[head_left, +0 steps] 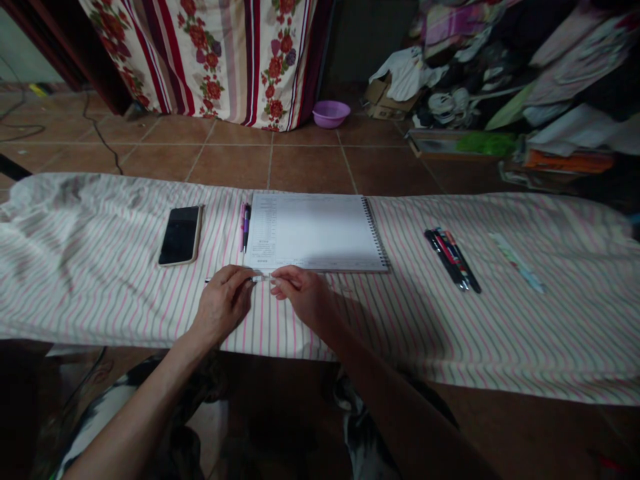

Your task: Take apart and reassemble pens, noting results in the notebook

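My left hand (225, 300) is closed around a slim pen (258, 278) that lies level over the striped cloth. The pen's dark end pokes out to the left of the hand, and its pale, clear end points right. My right hand (303, 291) pinches at that pale end with thumb and fingers; the exact spot of contact is too small to make out. Just beyond both hands, a spiral notebook (325, 230) lies open at a mostly blank page with a printed left column. Along its left side rest a pink pen (243, 227) and a purple-and-black pen (247, 228).
A phone (180, 235) with a dark screen lies to the left. Several dark pens (453, 259) and a pale patterned strip (517, 261) lie to the right on the striped cloth (400, 333). Beyond are a purple bowl (331, 113), a flowered curtain (225, 60) and piled clothes.
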{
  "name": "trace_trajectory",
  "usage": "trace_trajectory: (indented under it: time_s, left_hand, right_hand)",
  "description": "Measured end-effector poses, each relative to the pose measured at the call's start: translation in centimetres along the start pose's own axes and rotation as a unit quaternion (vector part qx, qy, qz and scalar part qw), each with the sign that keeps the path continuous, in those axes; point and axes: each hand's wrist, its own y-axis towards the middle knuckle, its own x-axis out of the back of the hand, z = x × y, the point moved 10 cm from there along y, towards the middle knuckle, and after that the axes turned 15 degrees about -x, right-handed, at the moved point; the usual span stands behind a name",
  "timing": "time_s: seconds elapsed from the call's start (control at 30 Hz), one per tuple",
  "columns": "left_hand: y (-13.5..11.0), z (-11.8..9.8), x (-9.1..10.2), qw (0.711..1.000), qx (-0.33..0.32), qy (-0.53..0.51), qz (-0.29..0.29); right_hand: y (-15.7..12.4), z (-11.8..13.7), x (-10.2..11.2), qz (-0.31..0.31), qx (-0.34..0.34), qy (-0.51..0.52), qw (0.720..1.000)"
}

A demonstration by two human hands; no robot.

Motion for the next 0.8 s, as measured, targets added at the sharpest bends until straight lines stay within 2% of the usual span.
trace_trajectory:
  time_s: [0.8]
  left_hand:
    - [0.10,-0.33,-0.02,1.000,0.001,-0.003,0.006]
  right_hand:
    - [-0.16,0.12,-0.33,0.007,0.008,-0.012,1.000]
